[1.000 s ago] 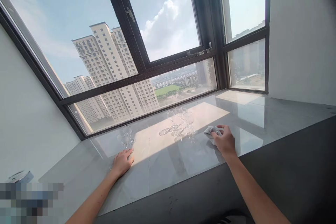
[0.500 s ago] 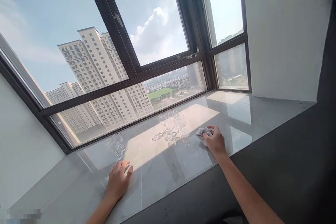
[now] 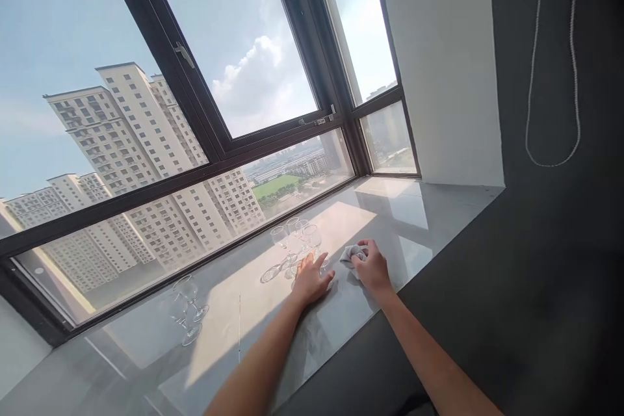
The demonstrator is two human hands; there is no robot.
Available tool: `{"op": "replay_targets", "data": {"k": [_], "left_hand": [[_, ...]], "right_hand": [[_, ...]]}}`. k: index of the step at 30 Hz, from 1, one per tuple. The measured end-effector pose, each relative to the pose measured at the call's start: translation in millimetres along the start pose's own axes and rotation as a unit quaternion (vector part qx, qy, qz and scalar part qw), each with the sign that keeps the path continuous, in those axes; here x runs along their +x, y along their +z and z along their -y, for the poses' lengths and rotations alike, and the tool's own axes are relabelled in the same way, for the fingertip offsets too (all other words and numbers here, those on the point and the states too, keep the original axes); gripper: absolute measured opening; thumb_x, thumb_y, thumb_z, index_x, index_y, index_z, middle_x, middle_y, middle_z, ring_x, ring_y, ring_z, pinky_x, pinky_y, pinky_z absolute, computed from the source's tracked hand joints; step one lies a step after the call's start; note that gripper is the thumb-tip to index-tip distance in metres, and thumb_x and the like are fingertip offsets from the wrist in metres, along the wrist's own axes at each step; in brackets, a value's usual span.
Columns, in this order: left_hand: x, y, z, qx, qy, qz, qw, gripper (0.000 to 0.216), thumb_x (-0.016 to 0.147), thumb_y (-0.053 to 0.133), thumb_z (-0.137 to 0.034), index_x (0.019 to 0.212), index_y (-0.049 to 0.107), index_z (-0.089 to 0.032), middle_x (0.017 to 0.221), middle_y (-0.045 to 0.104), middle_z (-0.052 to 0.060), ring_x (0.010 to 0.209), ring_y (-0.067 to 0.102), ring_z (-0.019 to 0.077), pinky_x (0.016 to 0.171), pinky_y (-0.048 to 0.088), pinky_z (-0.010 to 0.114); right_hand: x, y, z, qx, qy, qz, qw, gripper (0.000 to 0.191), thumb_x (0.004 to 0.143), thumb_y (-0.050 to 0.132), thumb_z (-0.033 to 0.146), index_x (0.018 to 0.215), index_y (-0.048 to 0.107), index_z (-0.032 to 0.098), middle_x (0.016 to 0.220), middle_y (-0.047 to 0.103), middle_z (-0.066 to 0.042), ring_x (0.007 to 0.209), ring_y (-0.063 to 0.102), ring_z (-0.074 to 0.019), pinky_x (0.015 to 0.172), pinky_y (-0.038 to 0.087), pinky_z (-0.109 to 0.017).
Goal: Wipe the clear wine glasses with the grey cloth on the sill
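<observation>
On the windowsill [image 3: 219, 325], below the dark frame [image 3: 214, 156] of a large window, stemmed glasses are set out in two groups. On the left, a pair of clear glasses [image 3: 184, 291] is stood upright side by side, near the window and well apart from both hands. Farther right, a cluster of glasses [image 3: 311, 236] is gathered closely in a patch of sunlight, with its shadows cast to the near left.

The left hand [image 3: 312, 279] is stretched out to the near side of this cluster, with the fingers spread and the thumb held apart. The lower part of the cluster is partly covered by the fingers, and whether a glass is touched cannot be told; nothing is seen to be gripped. Just to the right, a crumpled pale cloth [image 3: 348, 257] is pinched between the thumb and bent fingers of the right hand [image 3: 373, 273], low over the sill and near the cluster.

Beyond the panes, tall buildings [image 3: 134, 130] are seen on the left and a green field [image 3: 277, 186] near the middle. On the far right, a looped cord [image 3: 578, 110] is hung before a dark wall [image 3: 536, 240].
</observation>
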State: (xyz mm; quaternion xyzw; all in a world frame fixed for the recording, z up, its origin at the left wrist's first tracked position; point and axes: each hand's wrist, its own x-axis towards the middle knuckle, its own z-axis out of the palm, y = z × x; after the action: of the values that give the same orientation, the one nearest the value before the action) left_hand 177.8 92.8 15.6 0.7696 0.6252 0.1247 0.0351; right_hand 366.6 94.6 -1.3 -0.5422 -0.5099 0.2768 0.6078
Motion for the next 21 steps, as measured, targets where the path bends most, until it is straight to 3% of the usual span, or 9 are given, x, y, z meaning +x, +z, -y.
{"op": "replay_targets", "data": {"k": [5,12,16,21], "left_hand": [[4,-1,-7,0.022,0.019,-0.002,1.0,0.054,0.092,0.04,-0.05,0.138,0.052,-0.026,0.139,0.053,0.01,0.131,0.04,0.0311,0.109,0.03,0.046],[-52,-9,1,0.008,0.065,0.009,0.998,0.06,0.089,0.046,-0.05,0.145,0.047,-0.027,0.147,0.047,0.007,0.135,0.037,0.0303,0.114,0.029,0.045],[-108,-23,27,0.008,0.06,0.012,0.998,0.061,0.09,0.043,-0.053,0.146,0.045,-0.027,0.15,0.044,0.006,0.138,0.034,0.0311,0.116,0.029,0.048],[-181,-46,92,0.054,-0.072,0.022,0.996,0.065,0.085,0.048,-0.053,0.146,0.043,-0.034,0.153,0.039,-0.001,0.142,0.032,0.0345,0.119,0.024,0.053]], "right_hand": [[1,2,-2,0.016,-0.012,0.003,1.0,0.025,0.072,0.054,0.028,0.096,0.052,0.023,0.076,0.065,-0.002,0.067,0.062,-0.0204,0.063,0.046,-0.031],[0,1,-2,0.008,-0.014,0.014,1.0,0.025,0.073,0.053,0.029,0.098,0.052,0.022,0.076,0.063,-0.002,0.068,0.062,-0.0203,0.061,0.045,-0.03],[0,0,-2,0.01,-0.004,0.025,1.0,0.027,0.074,0.052,0.03,0.099,0.051,0.022,0.08,0.065,-0.004,0.068,0.061,-0.0199,0.059,0.045,-0.029],[0,0,-3,0.012,-0.005,0.023,1.0,0.026,0.074,0.053,0.03,0.099,0.051,0.022,0.084,0.065,-0.006,0.073,0.062,-0.0214,0.061,0.046,-0.03]]}}
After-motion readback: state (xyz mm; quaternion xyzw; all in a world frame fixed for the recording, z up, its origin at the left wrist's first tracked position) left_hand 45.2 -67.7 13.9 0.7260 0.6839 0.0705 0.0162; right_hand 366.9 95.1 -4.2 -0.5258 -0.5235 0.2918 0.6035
